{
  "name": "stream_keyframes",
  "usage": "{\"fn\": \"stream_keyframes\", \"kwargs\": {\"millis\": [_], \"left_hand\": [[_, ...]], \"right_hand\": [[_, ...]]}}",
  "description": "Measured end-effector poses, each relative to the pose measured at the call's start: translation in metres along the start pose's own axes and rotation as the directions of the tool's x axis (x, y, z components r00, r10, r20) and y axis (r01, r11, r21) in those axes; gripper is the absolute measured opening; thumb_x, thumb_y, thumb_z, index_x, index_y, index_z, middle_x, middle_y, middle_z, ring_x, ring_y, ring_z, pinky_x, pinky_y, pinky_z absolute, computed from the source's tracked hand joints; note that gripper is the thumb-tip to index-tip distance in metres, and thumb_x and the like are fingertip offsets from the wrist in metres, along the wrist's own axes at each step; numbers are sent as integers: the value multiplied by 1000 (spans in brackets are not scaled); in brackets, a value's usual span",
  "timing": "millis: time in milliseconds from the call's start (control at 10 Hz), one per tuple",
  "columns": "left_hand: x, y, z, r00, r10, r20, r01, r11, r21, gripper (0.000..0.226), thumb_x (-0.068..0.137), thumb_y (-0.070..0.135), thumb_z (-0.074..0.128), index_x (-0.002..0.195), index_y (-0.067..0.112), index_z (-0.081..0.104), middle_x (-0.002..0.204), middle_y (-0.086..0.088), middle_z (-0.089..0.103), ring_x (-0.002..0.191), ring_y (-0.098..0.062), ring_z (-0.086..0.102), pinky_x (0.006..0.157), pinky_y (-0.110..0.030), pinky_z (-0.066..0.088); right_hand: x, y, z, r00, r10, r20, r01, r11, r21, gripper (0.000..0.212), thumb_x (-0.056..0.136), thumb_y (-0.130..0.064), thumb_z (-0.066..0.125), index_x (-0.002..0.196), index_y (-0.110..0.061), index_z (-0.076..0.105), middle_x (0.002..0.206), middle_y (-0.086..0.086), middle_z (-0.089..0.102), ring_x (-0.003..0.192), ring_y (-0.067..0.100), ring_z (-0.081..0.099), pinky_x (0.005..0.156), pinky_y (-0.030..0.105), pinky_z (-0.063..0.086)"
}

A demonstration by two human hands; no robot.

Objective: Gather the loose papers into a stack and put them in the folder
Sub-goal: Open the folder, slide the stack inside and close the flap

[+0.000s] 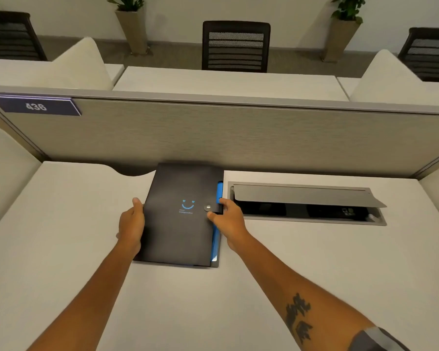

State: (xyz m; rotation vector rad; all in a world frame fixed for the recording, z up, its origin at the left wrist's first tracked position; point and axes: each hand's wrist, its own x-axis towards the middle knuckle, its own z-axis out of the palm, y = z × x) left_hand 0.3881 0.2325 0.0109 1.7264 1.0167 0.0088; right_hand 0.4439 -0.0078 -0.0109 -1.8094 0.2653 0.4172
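Note:
A black folder (180, 231) with a blue smiley print lies closed on the white desk (302, 262), its far edge against the partition. Blue inner pockets (220, 192) show along its right side. A snap tab (211, 208) wraps over the right edge onto the cover. My left hand (131, 224) grips the folder's left edge, thumb on the cover. My right hand (227, 215) holds the right edge at the snap tab, thumb just below the button. No loose papers are in sight.
A grey partition (238, 138) with a "436" plate (36, 106) walls the desk's far side. Right of the folder a cable box (307, 206) is sunk in the desk with its lid raised. Office chairs (235, 46) and potted plants stand beyond.

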Motion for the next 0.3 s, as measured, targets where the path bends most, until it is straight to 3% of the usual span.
{"fn": "stream_keyframes", "kwargs": {"millis": [200, 300], "left_hand": [[-6, -3, -11, 999, 50, 5, -50, 995, 81, 69, 103, 63, 20, 123, 14, 64, 136, -13, 62, 129, -39, 54, 120, -63, 29], [-23, -20, -22, 994, 97, -40, -88, 980, 176, 65, 104, 60, 20, 115, 15, 66, 117, -6, 61, 115, -35, 56, 117, -60, 28]], "right_hand": [[-11, 2, -8, 997, -24, 70, 25, 1000, -17, 72, 92, -13, 82, 155, -19, 47, 148, 1, 55, 140, 28, 56, 108, 34, 50], [-45, 18, -18, 996, 2, 88, 2, 999, -45, 80, 95, -22, 80, 162, -25, 36, 159, 1, 49, 147, 25, 49, 108, 34, 49]]}}
